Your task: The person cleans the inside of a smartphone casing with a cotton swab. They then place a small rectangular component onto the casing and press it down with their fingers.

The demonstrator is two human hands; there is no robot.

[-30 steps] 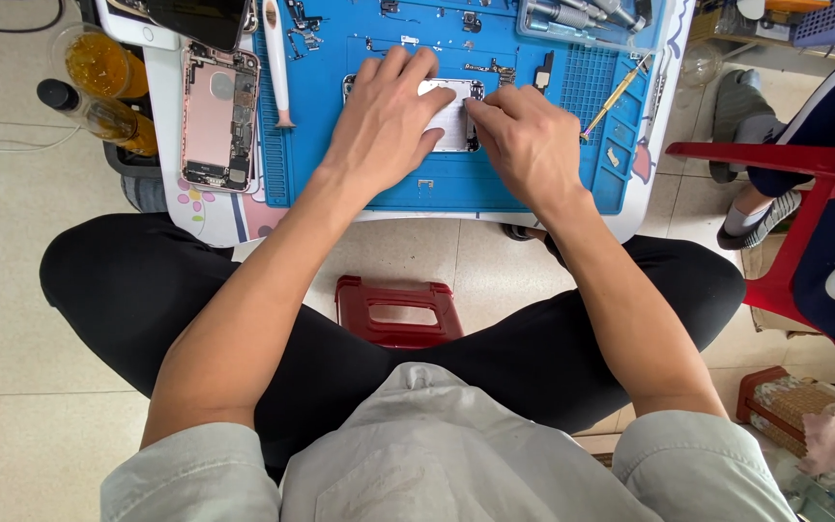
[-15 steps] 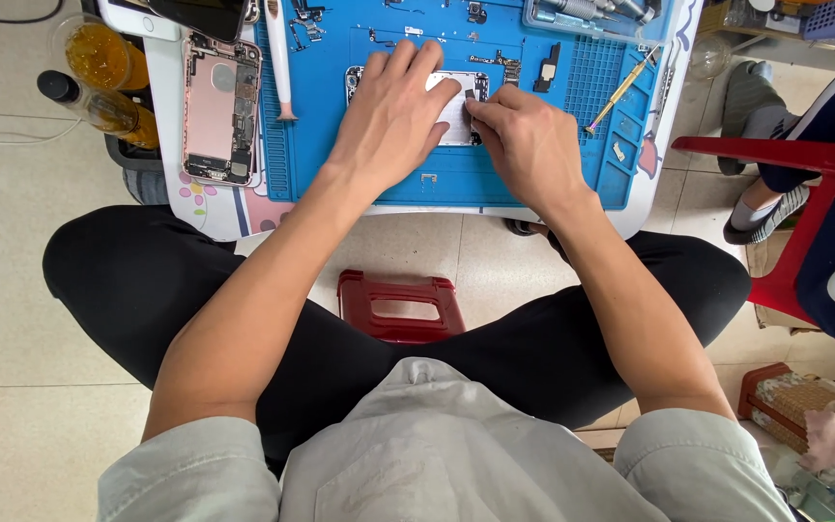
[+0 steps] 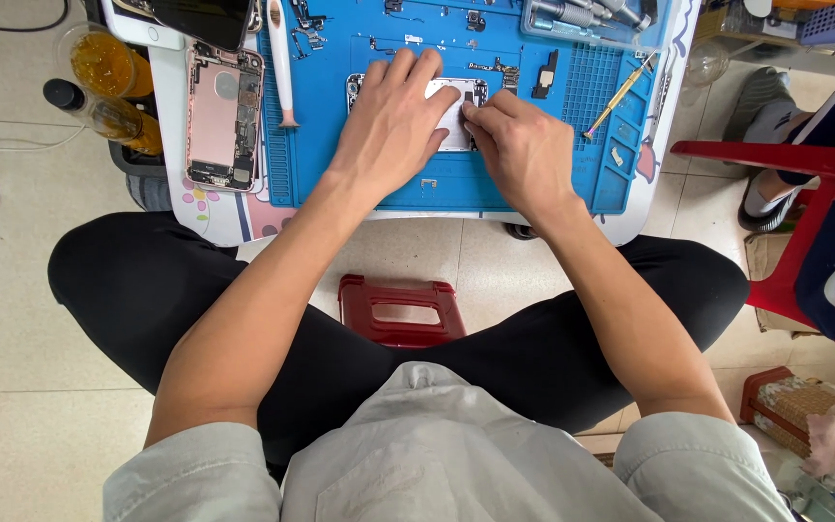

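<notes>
Both hands rest on a flat, pale metal phone housing (image 3: 454, 118) that lies on a blue, rubbery repair mat (image 3: 340, 164) with moulded ridges and small trays. The left hand (image 3: 393, 121) lies palm down with fingers spread flat over the housing's left part, pressing rather than clasping. The right hand (image 3: 526, 150) is curled, its fingertips (image 3: 471, 111) pinched against the housing's right edge; whether they hold any small part cannot be told. The mat covers a small white surface (image 3: 654, 208) with rounded corners. Left of the mat lies an opened rose-gold phone shell (image 3: 224, 118), its inner parts exposed, beside a slim white and pink brush-like tool (image 3: 279, 60). A thin yellow-handled screwdriver (image 3: 619, 95) lies slanted on the mat's right side. A dark red plastic stool (image 3: 401, 309) shows between the person's knees.
</notes>
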